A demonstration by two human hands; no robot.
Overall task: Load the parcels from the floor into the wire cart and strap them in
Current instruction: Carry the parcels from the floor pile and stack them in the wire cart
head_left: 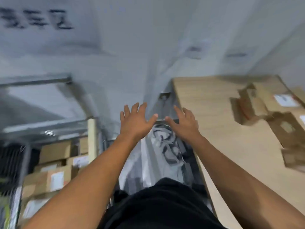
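The view is motion-blurred. My left hand (136, 119) and my right hand (184, 122) are stretched out in front of me with fingers spread, and neither holds anything. Below them lies a grey plastic parcel bag (158, 152) with dark markings. A wire cart (14, 164) stands at the lower left with several cardboard parcels (54, 177) stacked inside it. Whether either hand touches the bag cannot be told.
A light wooden table (222, 126) fills the right side, with cardboard boxes (267, 103) bearing white labels on it. A grey wall (132, 47) with dark lettering lies ahead. A metal frame (36, 80) runs along the left. My dark clothing (161, 204) covers the bottom centre.
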